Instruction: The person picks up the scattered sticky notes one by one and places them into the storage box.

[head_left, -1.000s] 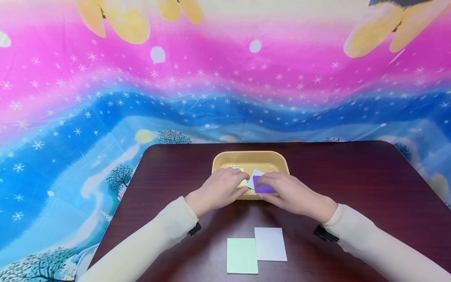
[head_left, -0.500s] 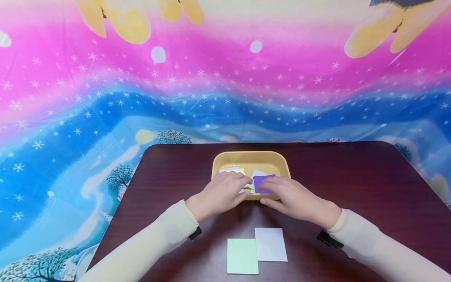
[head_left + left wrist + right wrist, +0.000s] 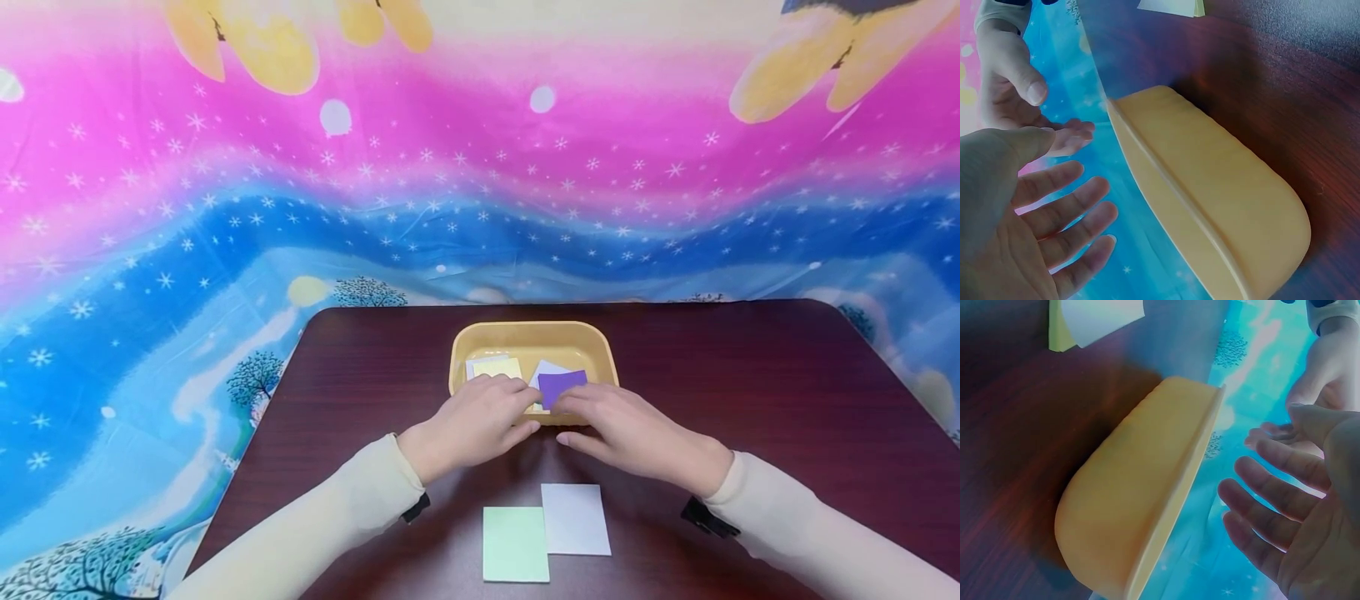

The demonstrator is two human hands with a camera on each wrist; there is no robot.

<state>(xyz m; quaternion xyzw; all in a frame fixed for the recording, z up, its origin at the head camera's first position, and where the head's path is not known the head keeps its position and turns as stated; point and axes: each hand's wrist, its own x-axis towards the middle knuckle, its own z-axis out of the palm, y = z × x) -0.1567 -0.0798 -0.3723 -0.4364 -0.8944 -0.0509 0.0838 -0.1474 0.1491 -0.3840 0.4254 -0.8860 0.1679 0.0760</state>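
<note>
A yellow plastic bin [image 3: 534,333] stands near the table's far edge. Over its front rim hover my left hand [image 3: 480,419] and right hand [image 3: 637,427], their thumbs pointing toward each other. Both wrist views show loosely spread fingers with nothing in either palm. Inside the bin lie a purple square of paper [image 3: 561,385], close to my right fingertips, and a pale blue sheet [image 3: 547,367] partly under it. A pale yellow pad [image 3: 505,367] and a whitish sheet [image 3: 472,365] lie on the left, partly hidden by my left hand.
In front of the bin, a light green pad [image 3: 516,544] and a white pad [image 3: 577,519] lie side by side on the dark wooden table [image 3: 360,367]. A patterned cloth [image 3: 480,150] hangs behind the table's far edge.
Both hands have drawn slightly back toward me and loosened, the right one coming off the purple paper. More of the purple paper and the yellow pad shows now. The two front pads stay put.
</note>
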